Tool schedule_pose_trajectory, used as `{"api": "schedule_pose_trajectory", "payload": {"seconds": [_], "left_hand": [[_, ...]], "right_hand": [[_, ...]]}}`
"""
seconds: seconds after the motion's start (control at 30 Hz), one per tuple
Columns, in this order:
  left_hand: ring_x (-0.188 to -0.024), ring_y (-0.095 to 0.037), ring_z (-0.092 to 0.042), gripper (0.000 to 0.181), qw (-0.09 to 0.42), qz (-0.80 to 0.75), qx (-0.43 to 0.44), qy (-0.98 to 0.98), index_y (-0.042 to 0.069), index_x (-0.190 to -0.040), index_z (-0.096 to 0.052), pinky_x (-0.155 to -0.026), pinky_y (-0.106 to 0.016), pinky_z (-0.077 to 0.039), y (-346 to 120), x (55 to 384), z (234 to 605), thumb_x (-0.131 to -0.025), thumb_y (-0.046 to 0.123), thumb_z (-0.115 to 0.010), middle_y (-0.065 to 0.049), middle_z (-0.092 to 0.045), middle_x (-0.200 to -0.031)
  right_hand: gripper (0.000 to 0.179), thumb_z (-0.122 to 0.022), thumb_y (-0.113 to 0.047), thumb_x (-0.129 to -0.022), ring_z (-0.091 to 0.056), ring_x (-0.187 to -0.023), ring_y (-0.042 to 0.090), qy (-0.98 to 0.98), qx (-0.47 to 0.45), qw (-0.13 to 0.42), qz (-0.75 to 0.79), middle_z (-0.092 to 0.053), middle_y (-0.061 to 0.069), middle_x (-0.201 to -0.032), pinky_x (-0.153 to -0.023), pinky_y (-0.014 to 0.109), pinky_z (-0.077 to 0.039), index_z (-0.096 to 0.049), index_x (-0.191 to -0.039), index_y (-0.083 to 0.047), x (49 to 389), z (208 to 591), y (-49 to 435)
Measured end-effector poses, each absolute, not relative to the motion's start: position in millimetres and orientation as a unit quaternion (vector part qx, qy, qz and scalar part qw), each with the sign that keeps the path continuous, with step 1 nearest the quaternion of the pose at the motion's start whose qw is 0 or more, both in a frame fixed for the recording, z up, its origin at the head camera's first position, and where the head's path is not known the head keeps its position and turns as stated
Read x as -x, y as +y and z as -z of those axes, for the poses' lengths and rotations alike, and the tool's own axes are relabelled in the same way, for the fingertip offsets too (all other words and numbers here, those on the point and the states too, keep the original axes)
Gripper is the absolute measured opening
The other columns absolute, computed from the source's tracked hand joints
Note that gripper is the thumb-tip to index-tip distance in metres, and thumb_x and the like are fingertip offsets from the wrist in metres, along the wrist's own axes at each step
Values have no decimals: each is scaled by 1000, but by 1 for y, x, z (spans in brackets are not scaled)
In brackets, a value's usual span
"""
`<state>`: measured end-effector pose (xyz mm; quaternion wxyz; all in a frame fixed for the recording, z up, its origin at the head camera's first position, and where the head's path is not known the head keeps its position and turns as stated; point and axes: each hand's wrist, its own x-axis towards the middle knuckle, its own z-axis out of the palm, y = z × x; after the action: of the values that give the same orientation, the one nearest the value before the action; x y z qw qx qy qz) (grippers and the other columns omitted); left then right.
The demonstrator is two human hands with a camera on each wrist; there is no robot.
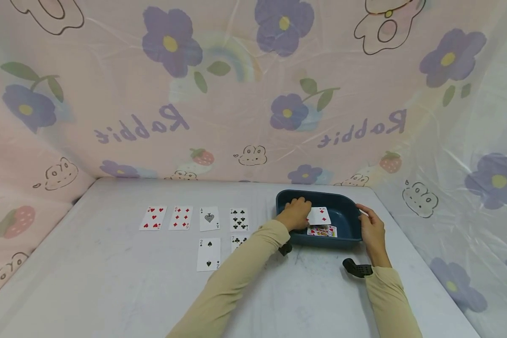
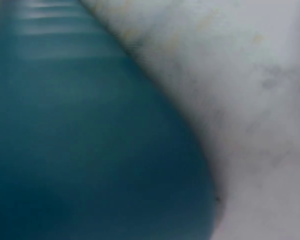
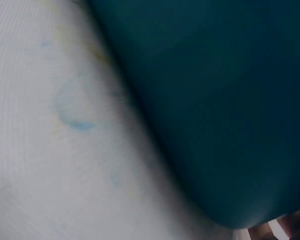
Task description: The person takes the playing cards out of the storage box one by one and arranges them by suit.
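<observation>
A dark blue plastic bin (image 1: 346, 218) stands on the table at the right, its outer wall (image 2: 90, 125) filling much of the left wrist view. My left hand (image 1: 295, 213) reaches over its left part and pinches a diamonds playing card (image 1: 319, 216) by the left side; the fingertips are partly hidden. Beneath that card, a face card (image 1: 327, 231) lies in the bin. At the bin's right end my right hand (image 1: 372, 230) grips the rim. A few of its fingers (image 3: 292, 222) show by the bin's corner in the right wrist view.
Left of the bin, face-up cards lie in two rows: a five of hearts (image 1: 153, 218), six of diamonds (image 1: 180, 218), ace of spades (image 1: 209, 218) and seven of clubs (image 1: 239, 220), with a two of spades (image 1: 208, 253) and another clubs card (image 1: 238, 241) nearer, partly behind the left sleeve.
</observation>
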<state>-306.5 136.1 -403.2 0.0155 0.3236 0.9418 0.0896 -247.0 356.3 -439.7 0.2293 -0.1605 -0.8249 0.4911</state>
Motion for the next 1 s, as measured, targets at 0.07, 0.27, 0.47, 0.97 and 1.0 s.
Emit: {"api": "schedule_pose_trajectory", "payload": {"seconds": [0.07, 0.27, 0.47, 0.97, 1.0], "left_hand": [[-100, -17, -51, 39, 8, -86, -324, 942, 11, -122, -60, -82, -31, -44, 135, 306, 401, -89, 30, -71, -2, -54, -113], [-97, -16, -51, 44, -25, -83, -312, 946, 12, -123, -62, -79, -31, -44, 132, 307, 401, -87, 35, -73, -2, -55, -112], [-95, -17, -51, 48, -62, -80, -307, 946, 14, -121, -64, -76, -31, -42, 124, 301, 397, -84, 42, -74, -1, -57, -111], [-105, -21, -50, 58, -109, -96, -278, 950, 13, -122, -60, -86, -37, -42, 108, 295, 390, -80, 50, -75, -3, -53, -116], [-105, -21, -50, 57, -110, -101, -276, 950, 14, -121, -60, -85, -37, -41, 107, 294, 390, -80, 50, -75, -3, -53, -116]], "right_hand": [[38, -41, -13, -99, -38, -58, 10, -824, 157, 231, -493, -41, -2, -68, -52, 25, -32, -58, -132, -10, 247, 440, 356], [38, -42, -13, -99, -40, -61, 10, -822, 159, 230, -496, -42, -1, -71, -54, 25, -33, -58, -133, -10, 247, 439, 357], [39, -41, -14, -99, -42, -67, 12, -823, 165, 218, -497, -46, 5, -76, -57, 26, -33, -57, -135, -10, 247, 438, 356], [38, -41, -13, -100, -42, -66, 11, -827, 162, 223, -490, -50, 10, -84, -57, 25, -34, -57, -134, -10, 247, 437, 355], [38, -41, -13, -100, -42, -65, 11, -827, 161, 224, -490, -50, 11, -83, -56, 24, -34, -57, -134, -10, 246, 437, 355]]}}
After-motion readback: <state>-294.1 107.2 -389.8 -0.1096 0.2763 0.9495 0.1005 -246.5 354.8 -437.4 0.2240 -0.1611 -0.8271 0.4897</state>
